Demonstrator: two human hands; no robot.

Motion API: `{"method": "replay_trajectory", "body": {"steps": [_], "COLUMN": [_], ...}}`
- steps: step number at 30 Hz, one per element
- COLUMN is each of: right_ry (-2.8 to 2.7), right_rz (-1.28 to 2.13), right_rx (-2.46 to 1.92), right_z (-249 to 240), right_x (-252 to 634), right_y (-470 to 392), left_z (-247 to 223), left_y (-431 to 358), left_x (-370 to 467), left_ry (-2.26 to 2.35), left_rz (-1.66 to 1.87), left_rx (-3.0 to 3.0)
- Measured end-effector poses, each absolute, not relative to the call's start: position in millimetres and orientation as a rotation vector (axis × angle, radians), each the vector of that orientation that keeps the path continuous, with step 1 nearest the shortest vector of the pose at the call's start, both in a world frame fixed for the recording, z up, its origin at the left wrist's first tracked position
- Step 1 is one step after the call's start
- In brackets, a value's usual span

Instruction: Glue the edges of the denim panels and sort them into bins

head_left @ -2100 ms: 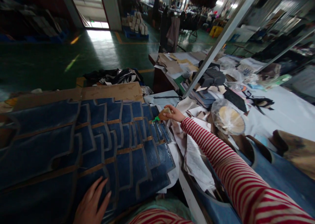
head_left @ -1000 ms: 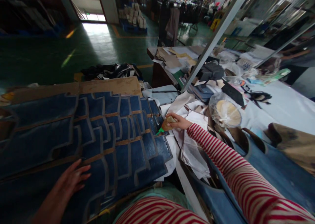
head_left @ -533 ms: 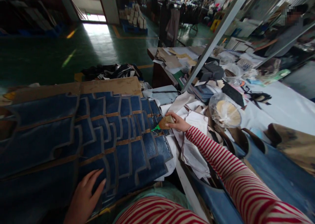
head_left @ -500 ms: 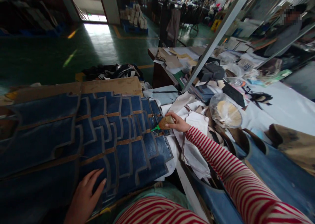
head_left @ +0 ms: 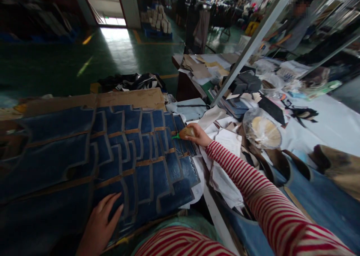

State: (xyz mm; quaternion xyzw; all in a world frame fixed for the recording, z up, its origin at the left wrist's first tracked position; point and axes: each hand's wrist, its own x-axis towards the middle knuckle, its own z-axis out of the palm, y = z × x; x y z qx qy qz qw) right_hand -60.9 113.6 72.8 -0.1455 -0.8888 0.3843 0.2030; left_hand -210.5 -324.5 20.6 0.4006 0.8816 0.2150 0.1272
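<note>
My right hand is wrapped around a brownish squeeze bottle with a green nozzle. The bottle is tilted, its nozzle pointing left and down at the right end of the blue panels. Whether the tip touches them I cannot tell. These panels have stepped grey edges and brown strips running between their rows; some near the right end look shiny. My left hand rests at the near edge of the panels, fingers spread, holding nothing.
Cardboard lies along the far edge. White paper scraps and a plastic-wrapped round bundle lie to the right. A metal post slants up beyond my right hand. Blue sheets curl at the right. A person stands in the background.
My right hand has moved the bottle a little farther from me and left along the panels' right end. My left hand stays about where it was. The background person has shifted left.
</note>
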Motion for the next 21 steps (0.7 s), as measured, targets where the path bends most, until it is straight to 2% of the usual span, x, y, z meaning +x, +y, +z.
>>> {"method": "replay_trajectory", "body": {"steps": [6,15,21], "right_ry": [-2.607,-2.458,-2.466], "right_rz": [1.165,1.048,1.142], "right_rx": [-0.296,-0.425,-0.439], "right_z": [81.4,70.2,69.4], "right_x": [-54.3,-94.9,-95.4], "right_y": [114.7,135.5,143.5], "left_z": [18.0,18.6,17.8], "left_y": [-323.7,-324.3,-325.0], "left_x": [-211.5,-211.5,-211.6], "left_ry": [2.57,2.557,2.55], "left_rz": [0.652,0.647,0.665], "left_rx": [1.163,1.145,1.11]}}
